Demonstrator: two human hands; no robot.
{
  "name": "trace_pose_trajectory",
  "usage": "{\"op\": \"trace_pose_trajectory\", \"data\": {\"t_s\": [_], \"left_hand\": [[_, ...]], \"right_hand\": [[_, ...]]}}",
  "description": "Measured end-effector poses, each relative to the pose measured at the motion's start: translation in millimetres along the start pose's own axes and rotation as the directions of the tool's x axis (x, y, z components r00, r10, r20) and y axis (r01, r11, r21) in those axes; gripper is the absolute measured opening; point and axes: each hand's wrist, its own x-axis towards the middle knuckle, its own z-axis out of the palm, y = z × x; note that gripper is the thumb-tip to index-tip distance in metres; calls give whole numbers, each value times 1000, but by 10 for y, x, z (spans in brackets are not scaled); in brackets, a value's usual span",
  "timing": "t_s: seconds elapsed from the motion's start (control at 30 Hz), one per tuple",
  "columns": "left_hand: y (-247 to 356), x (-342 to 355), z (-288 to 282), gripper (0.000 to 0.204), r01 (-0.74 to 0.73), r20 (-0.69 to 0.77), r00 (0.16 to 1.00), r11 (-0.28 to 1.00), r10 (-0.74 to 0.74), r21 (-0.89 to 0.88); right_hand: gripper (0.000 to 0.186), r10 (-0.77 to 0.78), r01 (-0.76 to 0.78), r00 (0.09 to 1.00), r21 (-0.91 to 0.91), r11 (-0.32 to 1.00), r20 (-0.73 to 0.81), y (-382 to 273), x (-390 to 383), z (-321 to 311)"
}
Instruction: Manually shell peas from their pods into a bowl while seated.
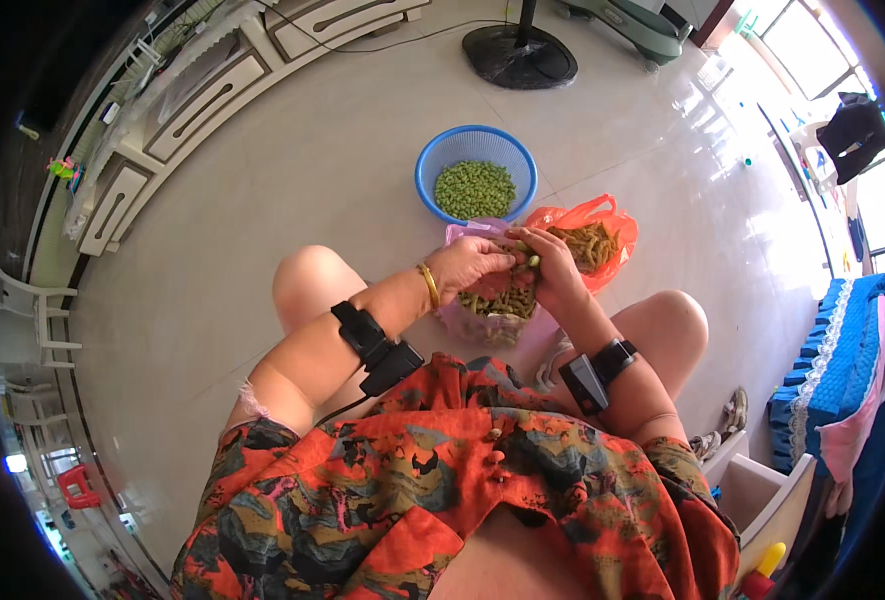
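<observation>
Left hand: the left hand [470, 268], at the centre of the frame, has its fingers drawn together beside a green pod [533, 261]; whether they grip it cannot be told.
Right hand: the right hand [554, 268], just to its right, is curled with the pod held at its fingertips.
Pod: near the centre of the frame, between the two hands, above the purple bag.
Purple bag: the translucent purple bag [454, 233] sits below the hands, holding a heap of brownish-green pods [502, 303].
Blue basket: the blue basket [419, 185], upper centre, contains shelled green beans [475, 188].
Orange bag: the orange bag [612, 213], right of centre, lies open around yellowish-brown pods [590, 245].
Floor: pale, glossy tiles [212, 290] lie under the basket and bags.
Edges: a drawer cabinet [202, 110] stands upper left; a black round base [502, 68], upper centre; blue quilted cloth [827, 350], right.
</observation>
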Motion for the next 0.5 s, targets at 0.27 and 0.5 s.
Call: {"op": "trace_pose_trajectory", "data": {"t_s": [0.27, 0.5], "left_hand": [[-197, -276, 116, 18, -62, -8, 998, 996, 62, -62], [-201, -409, 251, 16, -184, 31, 982, 978, 188, -94]], "right_hand": [[19, -42, 46, 997, -71, 996, 67, 39, -293, 159], [20, -121, 129, 989, -101, 986, 80, -62, -577, 232]]}}
